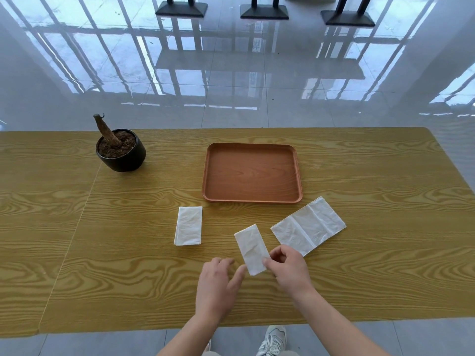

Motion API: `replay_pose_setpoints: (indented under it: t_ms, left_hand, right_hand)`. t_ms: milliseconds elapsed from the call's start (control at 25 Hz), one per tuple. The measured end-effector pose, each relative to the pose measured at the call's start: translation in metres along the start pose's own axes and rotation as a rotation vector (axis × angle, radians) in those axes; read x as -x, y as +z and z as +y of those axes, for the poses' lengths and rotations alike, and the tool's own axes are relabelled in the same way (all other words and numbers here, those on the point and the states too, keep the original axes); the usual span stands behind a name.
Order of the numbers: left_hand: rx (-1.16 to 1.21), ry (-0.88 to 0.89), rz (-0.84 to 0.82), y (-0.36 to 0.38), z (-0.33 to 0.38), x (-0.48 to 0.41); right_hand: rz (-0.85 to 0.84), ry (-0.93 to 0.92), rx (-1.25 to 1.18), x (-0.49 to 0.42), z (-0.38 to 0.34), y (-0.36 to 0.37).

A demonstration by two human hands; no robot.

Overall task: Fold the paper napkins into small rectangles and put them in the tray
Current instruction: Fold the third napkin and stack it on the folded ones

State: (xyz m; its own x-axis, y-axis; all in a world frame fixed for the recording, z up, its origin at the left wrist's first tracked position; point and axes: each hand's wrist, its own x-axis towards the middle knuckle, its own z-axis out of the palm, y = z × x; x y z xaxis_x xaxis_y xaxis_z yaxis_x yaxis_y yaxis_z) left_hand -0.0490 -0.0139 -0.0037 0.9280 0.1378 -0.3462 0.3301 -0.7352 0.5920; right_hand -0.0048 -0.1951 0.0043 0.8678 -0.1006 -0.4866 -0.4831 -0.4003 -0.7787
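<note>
An orange-brown tray (252, 147) lies on the wooden table with nothing in it. In front of it are three white paper napkins. A folded rectangle (188, 225) lies to the left. A larger, half-unfolded napkin (308, 225) lies to the right. Between them is a small folded napkin (250, 246), pinched at its near right corner by my right hand (288, 268). My left hand (218, 281) hovers just left of that napkin with fingers spread, its thumb close to the napkin's near edge and holding nothing.
A black pot (120, 152) with a bare brown stem stands at the table's far left. The table's (372, 240) near edge runs just below my wrists. Beyond the far edge is glossy tiled floor with dark table bases (264, 11).
</note>
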Motion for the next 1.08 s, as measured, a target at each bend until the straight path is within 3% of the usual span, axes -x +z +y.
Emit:
replay_pose_setpoints:
  t_ms: [160,280,680,1080]
  left_hand:
    - [0.752,-0.434,-0.183,-0.004,0.025,-0.007]
    - [0.914,-0.485,-0.147,-0.005,0.025,-0.008]
    - [0.805,-0.410,0.092,-0.039,-0.013,-0.015]
    - [0.591,-0.390,0.248,-0.081,-0.062,-0.055]
  right_hand:
    - [-0.030,0.042,-0.184,0.002,-0.009,0.005]
    - [-0.065,0.060,-0.237,0.003,-0.015,0.012]
    - [-0.196,0.044,-0.103,-0.006,-0.038,0.056]
    - [-0.167,0.054,-0.001,-0.029,-0.071,0.131]
